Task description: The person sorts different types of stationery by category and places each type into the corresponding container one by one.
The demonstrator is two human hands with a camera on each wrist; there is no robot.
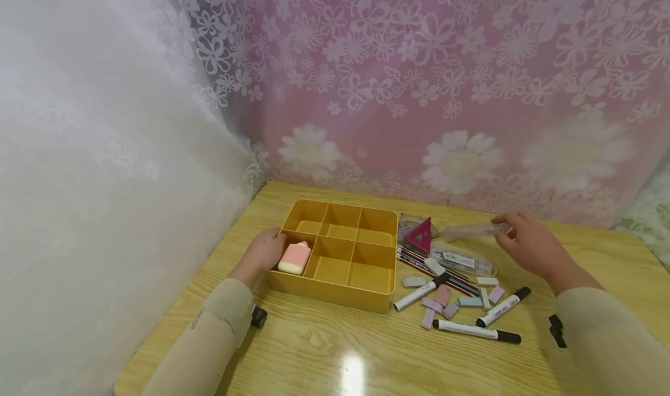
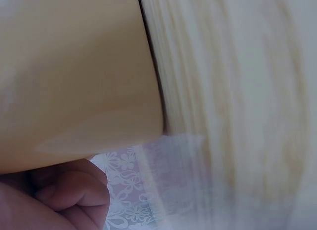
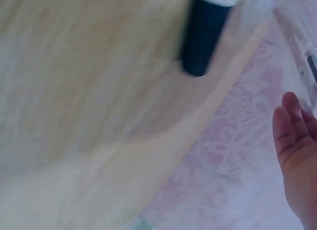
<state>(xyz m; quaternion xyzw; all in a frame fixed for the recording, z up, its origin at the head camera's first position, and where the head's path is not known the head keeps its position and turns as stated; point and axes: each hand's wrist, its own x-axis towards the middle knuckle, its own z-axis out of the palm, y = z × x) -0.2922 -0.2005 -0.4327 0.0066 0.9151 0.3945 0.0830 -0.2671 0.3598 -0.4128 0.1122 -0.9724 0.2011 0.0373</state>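
Note:
My left hand (image 1: pixel 267 249) grips the left wall of a yellow organizer box (image 1: pixel 335 290) with six compartments. Curled fingers (image 2: pixel 79 193) show beside the box's smooth outer wall (image 2: pixel 89 91) in the left wrist view. A pink and cream bottle-shaped thing (image 1: pixel 295 257) lies in the front left compartment. At the back right, my right hand (image 1: pixel 531 245) pinches one end of a long clear plastic case (image 1: pixel 468 231), tilted slightly. The right wrist view catches part of that case (image 3: pixel 299 61) above the fingertips; its contents are unclear.
Right of the box lie a pink triangle ruler (image 1: pixel 420 236), another clear case (image 1: pixel 463 260), several pencils (image 1: pixel 413 259), several small erasers (image 1: pixel 470 302) and black-capped markers (image 1: pixel 476 330). A flowered curtain (image 1: pixel 398 93) hangs behind the wooden table (image 1: pixel 314 349).

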